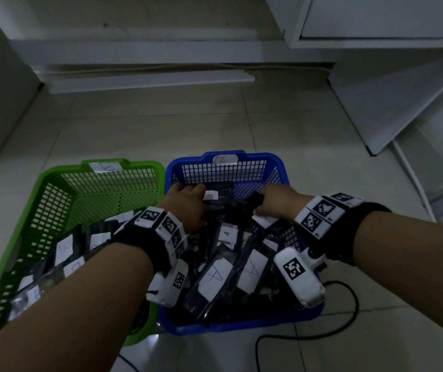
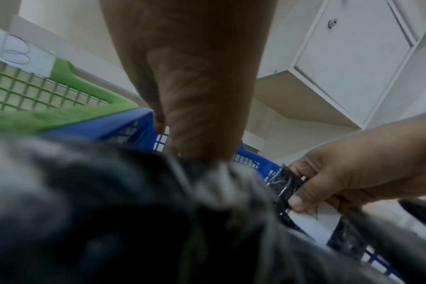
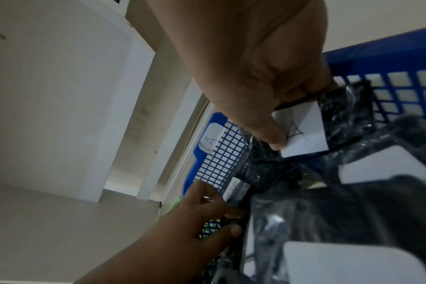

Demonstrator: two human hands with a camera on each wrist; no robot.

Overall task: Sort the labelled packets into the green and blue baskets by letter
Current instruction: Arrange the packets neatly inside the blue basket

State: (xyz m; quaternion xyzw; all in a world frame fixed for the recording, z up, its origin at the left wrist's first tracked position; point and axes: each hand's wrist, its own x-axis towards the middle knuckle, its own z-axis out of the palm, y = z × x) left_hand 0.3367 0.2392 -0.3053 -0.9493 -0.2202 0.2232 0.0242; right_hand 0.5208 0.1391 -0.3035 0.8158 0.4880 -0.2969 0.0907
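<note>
The green basket [image 1: 124, 167], tagged B, stands on the left, and the blue basket [image 1: 276, 159], tagged A, on the right. Black packets with white labels [image 1: 63, 248] lie in the green one. A pile of A packets [image 1: 215, 277] fills the blue one. Both hands are down inside the blue basket. My right hand [image 1: 262, 206] pinches a black packet with an A label [image 3: 302, 132] between thumb and fingers. My left hand [image 1: 196, 202] curls its fingers [image 3: 231, 213] and thumb on the edge of another black packet [image 1: 215, 196] near the basket's far wall; its letter does not show.
Both baskets sit on a pale tiled floor [image 1: 161, 124]. White cabinets [image 1: 376, 22] and leaning white boards [image 1: 389, 108] stand behind and to the right. A black cable [image 1: 349, 318] loops on the floor by the blue basket's near right corner.
</note>
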